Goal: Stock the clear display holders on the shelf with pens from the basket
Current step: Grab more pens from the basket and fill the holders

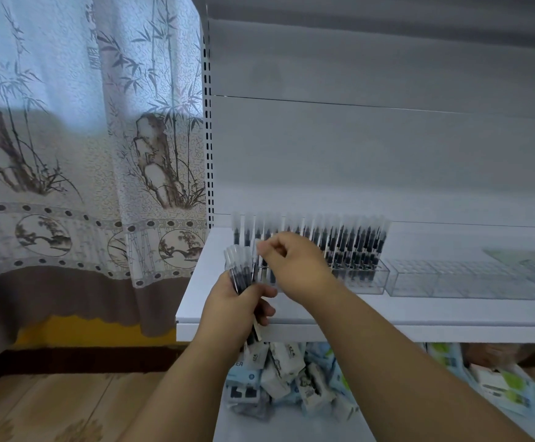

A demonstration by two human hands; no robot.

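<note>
open air above shelf (419, 314) front edge, upright pens (349, 247) crowd left holder (377, 279), right holder (463, 282) w/ free slots, back panel (387, 154) behind

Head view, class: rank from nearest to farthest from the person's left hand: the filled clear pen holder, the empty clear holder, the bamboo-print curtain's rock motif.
1. Filled clear pen holder, just right of the left hand.
2. Bamboo-print curtain's rock motif, up-left.
3. Empty clear holder, far right on the white shelf.
</note>
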